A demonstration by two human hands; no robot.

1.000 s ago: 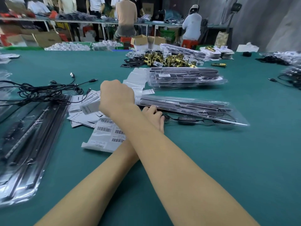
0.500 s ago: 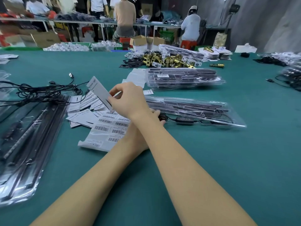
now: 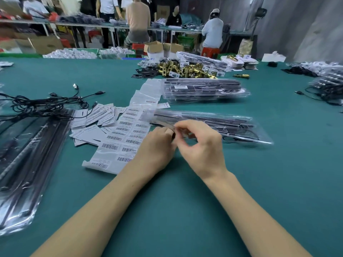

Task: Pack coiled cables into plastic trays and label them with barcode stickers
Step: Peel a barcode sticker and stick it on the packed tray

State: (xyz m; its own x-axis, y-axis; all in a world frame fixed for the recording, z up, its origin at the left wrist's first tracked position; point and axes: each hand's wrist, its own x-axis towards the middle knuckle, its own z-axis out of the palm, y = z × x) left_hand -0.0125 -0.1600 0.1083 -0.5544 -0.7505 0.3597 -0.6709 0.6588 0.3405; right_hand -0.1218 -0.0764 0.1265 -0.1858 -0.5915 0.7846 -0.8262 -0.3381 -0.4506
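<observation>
My left hand [image 3: 156,145] and my right hand [image 3: 202,147] meet at the table's middle. Both pinch a small white card [image 3: 175,128], which is blurred and seen almost edge on. Just behind my fingers lies a long clear plastic tray [image 3: 222,125] with black parts and a black cable in it. A sheet of barcode stickers [image 3: 122,140] lies to the left of my left hand. Beside the sheet is a loose pile of white cards [image 3: 92,123]. Loose black cables [image 3: 46,104] lie tangled at the far left.
A stack of packed clear trays [image 3: 204,89] sits behind the open tray. More long trays in plastic [image 3: 22,160] lie along the left edge. Brass lock parts [image 3: 185,69] are heaped farther back, and more cables [image 3: 326,88] lie at the right. People work at benches behind.
My right arm, which crossed over the left to the card pile, has swung back right with a white card. My left hand has lifted off the table to meet it.
</observation>
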